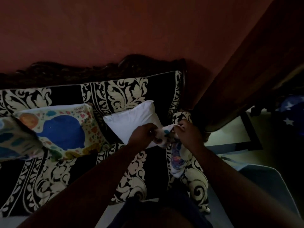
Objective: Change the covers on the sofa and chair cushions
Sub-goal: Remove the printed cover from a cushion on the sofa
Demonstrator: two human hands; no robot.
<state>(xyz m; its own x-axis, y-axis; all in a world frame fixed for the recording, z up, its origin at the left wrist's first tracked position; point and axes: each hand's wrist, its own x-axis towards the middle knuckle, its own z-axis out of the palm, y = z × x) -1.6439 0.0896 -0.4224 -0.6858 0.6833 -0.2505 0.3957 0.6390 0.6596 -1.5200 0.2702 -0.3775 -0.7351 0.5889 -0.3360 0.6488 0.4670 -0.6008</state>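
left hand (pixel 142 132): grip pinched on colourful printed fabric cushion cover (pixel 174 146) | right hand (pixel 187 131): grip pinched on same cover's edge | cover hangs beside bare white square cushion (pixel 131 120) on black-and-cream patterned sofa (pixel 125 89)

I can make out small handwritten lettering near the top edge of the elephant-print cushion (pixel 62 132); it is too blurred to read.
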